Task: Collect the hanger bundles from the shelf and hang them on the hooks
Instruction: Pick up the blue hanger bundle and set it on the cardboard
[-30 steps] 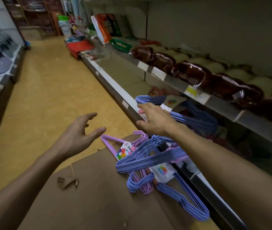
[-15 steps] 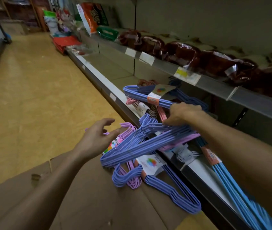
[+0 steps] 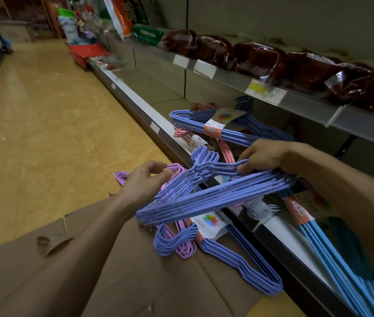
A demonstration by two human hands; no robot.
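My right hand point(image 3: 266, 156) grips a purple hanger bundle point(image 3: 215, 193) near its hook end, held above the shelf lip. My left hand point(image 3: 145, 179) has its fingers curled at the hooks of a pink hanger bundle point(image 3: 174, 168) that lies under the purple one. A second purple bundle point(image 3: 238, 259) with a white label lies on the cardboard box point(image 3: 113, 271). On the lower shelf point(image 3: 154, 104) lie another purple bundle point(image 3: 227, 131) with an orange band, a pink bundle point(image 3: 225, 149), and a light blue bundle point(image 3: 332, 252) at the right.
The upper shelf point(image 3: 307, 99) carries dark red wrapped packs point(image 3: 257, 58) and price tags. A yellow aisle floor point(image 3: 44, 133) stretches to the left. Red and green goods point(image 3: 87, 51) stand further down the aisle. No hooks are visible.
My right hand went from the shelf bundle to the purple bundle over the box and took hold of it. My left hand moved in to the pink hooks. The view shifted right.
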